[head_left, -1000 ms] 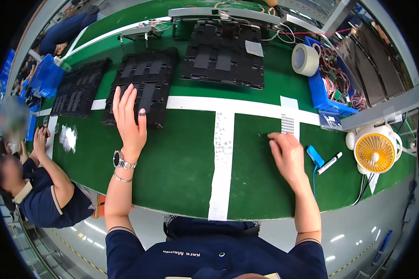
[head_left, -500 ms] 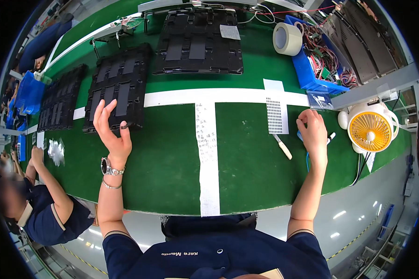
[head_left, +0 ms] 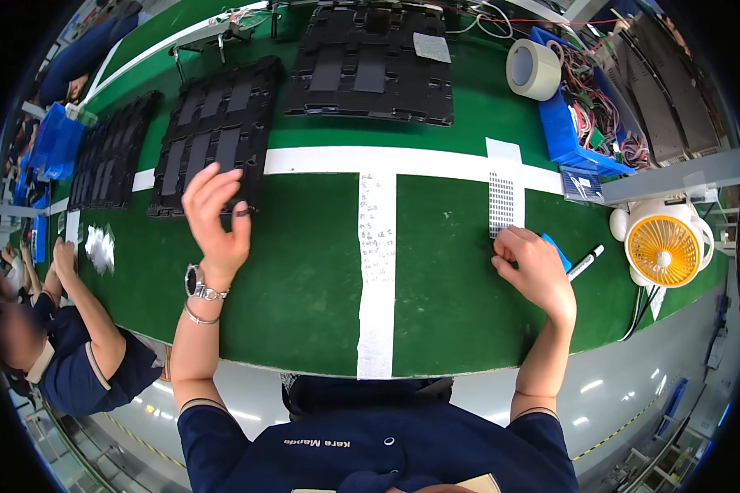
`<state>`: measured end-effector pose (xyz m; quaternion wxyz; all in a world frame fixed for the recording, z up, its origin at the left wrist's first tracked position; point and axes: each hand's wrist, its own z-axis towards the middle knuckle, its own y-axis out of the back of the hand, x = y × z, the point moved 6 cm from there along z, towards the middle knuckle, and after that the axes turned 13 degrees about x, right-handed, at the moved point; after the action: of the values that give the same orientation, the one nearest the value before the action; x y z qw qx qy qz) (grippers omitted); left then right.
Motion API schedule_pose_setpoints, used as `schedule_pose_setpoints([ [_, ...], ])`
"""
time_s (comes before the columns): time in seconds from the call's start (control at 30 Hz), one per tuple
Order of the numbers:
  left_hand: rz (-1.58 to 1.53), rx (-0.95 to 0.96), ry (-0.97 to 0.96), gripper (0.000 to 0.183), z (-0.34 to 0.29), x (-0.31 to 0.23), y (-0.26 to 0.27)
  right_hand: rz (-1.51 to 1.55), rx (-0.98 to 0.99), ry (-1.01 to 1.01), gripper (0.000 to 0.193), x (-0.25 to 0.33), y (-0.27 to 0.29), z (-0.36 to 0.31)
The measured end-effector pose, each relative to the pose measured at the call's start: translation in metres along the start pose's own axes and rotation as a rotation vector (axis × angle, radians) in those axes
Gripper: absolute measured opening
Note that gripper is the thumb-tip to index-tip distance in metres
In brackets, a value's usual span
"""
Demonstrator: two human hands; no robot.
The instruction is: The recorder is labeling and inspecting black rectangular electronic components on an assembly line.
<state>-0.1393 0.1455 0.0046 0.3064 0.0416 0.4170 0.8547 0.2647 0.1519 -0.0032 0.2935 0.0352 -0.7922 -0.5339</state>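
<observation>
Fingers of left hand (head_left: 214,215) touch black tray (head_left: 210,135); right hand (head_left: 534,267) beside dotted sheet (head_left: 501,203)

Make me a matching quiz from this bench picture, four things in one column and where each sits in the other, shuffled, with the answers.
Things:
1. tape roll
2. yellow fan
3. left hand
4. right hand

Places:
A. at the near edge of a black tray
B. below the dotted sheet, beside the pen
C. off the green mat's right end
D. far side, next to the blue bin

Pairs: 1-D, 2-C, 3-A, 4-B
</observation>
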Motion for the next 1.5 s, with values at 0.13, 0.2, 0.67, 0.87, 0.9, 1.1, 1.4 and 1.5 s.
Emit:
schedule_pose_setpoints([
  [0.13,-0.187,0.098,0.062,0.016,0.007,-0.020,-0.019,0.246,-0.036,-0.082,0.010,0.001,-0.007,0.007],
  [0.2,-0.281,0.144,0.068,0.012,0.007,-0.024,-0.027,0.237,-0.043,-0.134,0.010,0.006,-0.006,0.009],
  [0.67,-0.403,0.165,0.106,0.007,0.008,-0.017,-0.031,0.047,-0.241,-0.319,0.012,-0.002,-0.006,0.009],
  [0.87,-0.430,0.172,0.110,0.005,0.008,-0.017,-0.031,0.044,-0.220,-0.334,0.013,-0.003,-0.010,0.011],
  [0.9,-0.438,0.185,0.107,0.009,0.008,-0.016,-0.032,0.059,-0.224,-0.327,0.013,-0.004,-0.011,0.012],
  [1.1,-0.518,0.195,0.115,0.021,0.007,-0.012,-0.034,0.116,-0.260,-0.226,0.010,-0.003,-0.014,0.015],
  [1.4,-0.665,0.207,0.164,0.018,-0.003,-0.008,-0.038,0.230,-0.338,-0.079,0.016,0.012,-0.013,0.017],
  [1.5,-0.674,0.222,0.182,0.017,0.000,-0.009,-0.036,0.231,-0.345,-0.055,0.016,0.013,-0.014,0.015],
])
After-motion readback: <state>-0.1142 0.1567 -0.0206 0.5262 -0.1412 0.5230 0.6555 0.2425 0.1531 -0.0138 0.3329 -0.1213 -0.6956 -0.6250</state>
